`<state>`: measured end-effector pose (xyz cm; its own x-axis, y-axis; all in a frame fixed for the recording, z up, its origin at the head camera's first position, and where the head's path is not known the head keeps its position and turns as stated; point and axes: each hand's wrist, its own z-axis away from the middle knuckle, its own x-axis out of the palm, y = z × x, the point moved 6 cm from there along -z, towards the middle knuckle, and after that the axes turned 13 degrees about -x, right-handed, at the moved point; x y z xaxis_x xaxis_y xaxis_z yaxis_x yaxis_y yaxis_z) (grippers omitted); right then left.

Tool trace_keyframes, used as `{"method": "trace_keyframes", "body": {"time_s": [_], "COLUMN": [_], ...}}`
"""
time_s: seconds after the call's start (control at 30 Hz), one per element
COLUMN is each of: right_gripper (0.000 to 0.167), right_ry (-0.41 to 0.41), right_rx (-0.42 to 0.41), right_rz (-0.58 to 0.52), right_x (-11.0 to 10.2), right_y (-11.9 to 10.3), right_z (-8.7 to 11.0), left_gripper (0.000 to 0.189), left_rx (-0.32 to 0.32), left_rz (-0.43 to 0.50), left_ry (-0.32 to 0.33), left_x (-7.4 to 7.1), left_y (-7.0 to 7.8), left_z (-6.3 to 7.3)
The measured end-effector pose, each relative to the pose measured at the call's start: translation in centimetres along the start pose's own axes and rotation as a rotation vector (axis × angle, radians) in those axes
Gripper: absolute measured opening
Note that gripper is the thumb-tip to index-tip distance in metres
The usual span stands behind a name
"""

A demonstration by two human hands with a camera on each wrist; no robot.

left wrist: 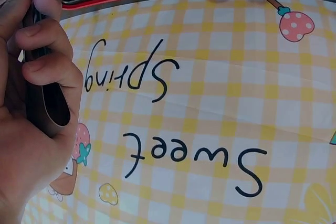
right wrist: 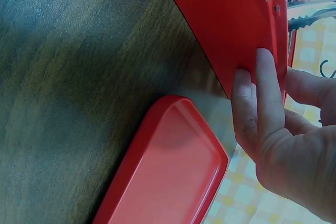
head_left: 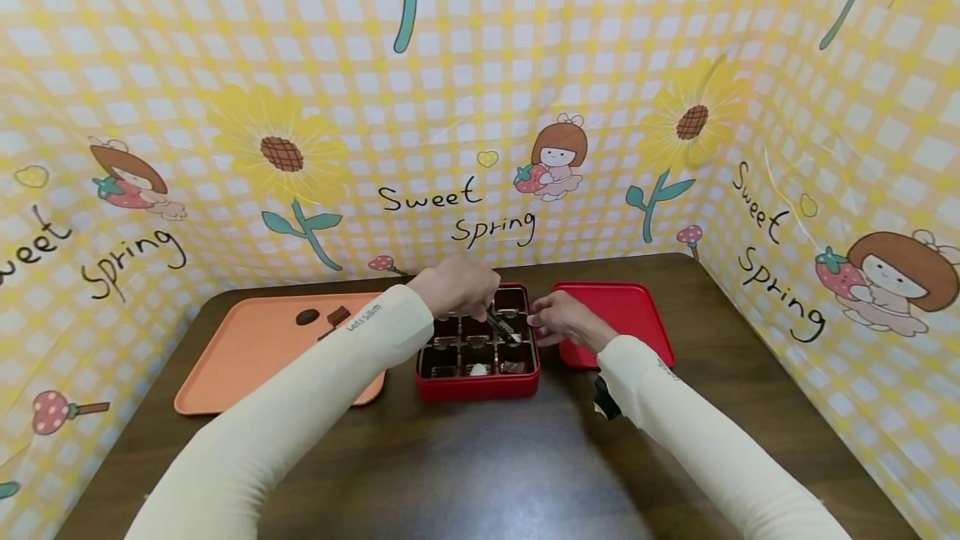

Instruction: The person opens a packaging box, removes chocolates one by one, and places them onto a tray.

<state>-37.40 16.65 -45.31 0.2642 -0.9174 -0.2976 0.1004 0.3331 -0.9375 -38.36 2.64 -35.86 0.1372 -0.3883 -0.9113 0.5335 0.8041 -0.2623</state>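
Observation:
A red box (head_left: 477,389) with a dark divided insert stands at the middle of the table. My left hand (head_left: 461,286) reaches over it and grips a pair of dark tongs (head_left: 501,325), fingers curled round the handle. The tong tips point down into a right-hand compartment; I cannot tell whether they hold anything. In the right wrist view the serrated tongs (right wrist: 312,18) show past the rim. My right hand (right wrist: 289,124) holds the box's right side, two fingers flat on the outer wall and the thumb at the rim. A white piece (head_left: 477,370) and a brown piece (head_left: 513,367) lie in front compartments.
An orange tray (head_left: 247,357) lies at the left, bearing a dark oval piece (head_left: 307,317) and a brown block (head_left: 339,315); my left sleeve covers part of it. Right of the box rests a red lid (head_left: 618,319). A checked cloth (head_left: 480,90) hangs behind the table.

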Motion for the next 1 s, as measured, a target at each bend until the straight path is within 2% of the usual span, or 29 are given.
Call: {"method": "trace_keyframes", "body": {"time_s": [0.1,0.17,0.4,0.5,0.63,0.73,0.83,1.0], "right_gripper": [0.042,0.042,0.043,0.043,0.045,0.045,0.045,0.044], "right_ry": [0.002,0.003,0.005,0.007,0.01,0.009,0.009,0.006], "right_rx": [0.001,0.005,0.008,0.008,0.012,0.01,0.011,0.012], "right_rz": [-0.004,-0.006,-0.008,-0.009,-0.009,-0.006,-0.004,0.001], "right_x": [0.0,0.0,0.0,0.1,0.1,0.1,0.0,0.0], "right_y": [0.0,0.0,0.2,0.2,0.1,0.1,0.1,0.1], "right_z": [0.0,0.0,-0.1,-0.1,0.0,0.1,0.0,-0.1], "left_gripper": [0.043,0.047,0.03,0.036,0.049,0.045,0.029,0.022], "left_rx": [0.022,0.033,0.037,0.03,0.022,0.019,0.016,-0.022], "left_rz": [-0.022,-0.033,-0.003,0.009,-0.008,-0.033,-0.046,-0.068], "left_ry": [-0.002,-0.014,-0.024,-0.046,-0.044,-0.018,-0.014,-0.039], "left_x": [-0.3,-0.5,-1.1,-0.9,-0.5,-0.2,0.0,0.4], "left_y": [-0.2,-0.4,-1.0,-1.0,-1.0,-0.9,-0.8,-0.4], "left_z": [0.1,0.2,0.5,0.6,0.4,0.3,0.1,-0.3]}}
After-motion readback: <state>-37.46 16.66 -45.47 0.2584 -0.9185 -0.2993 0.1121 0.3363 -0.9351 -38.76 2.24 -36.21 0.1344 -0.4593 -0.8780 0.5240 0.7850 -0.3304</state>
